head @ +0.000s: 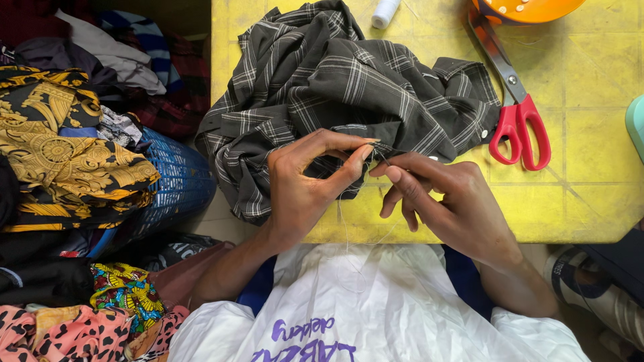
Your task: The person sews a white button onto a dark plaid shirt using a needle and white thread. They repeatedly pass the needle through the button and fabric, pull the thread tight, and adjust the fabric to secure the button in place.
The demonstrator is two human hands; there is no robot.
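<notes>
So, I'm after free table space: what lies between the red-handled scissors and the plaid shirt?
In the head view, almost nothing: the scissors lie just right of the plaid shirt, with only a thin strip of bare yellow table between them.

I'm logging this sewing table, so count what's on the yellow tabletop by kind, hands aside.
Plaid shirt: 1
Red-handled scissors: 1
White thread spool: 1
Orange object, cut off at the top edge: 1
Total: 4

Left hand [308, 181] and right hand [449, 201] pinch together at near edge of grey plaid shirt [342, 80]. Red-handled scissors [516, 121] just right of shirt; white thread spool [385, 12] beyond it.
</notes>
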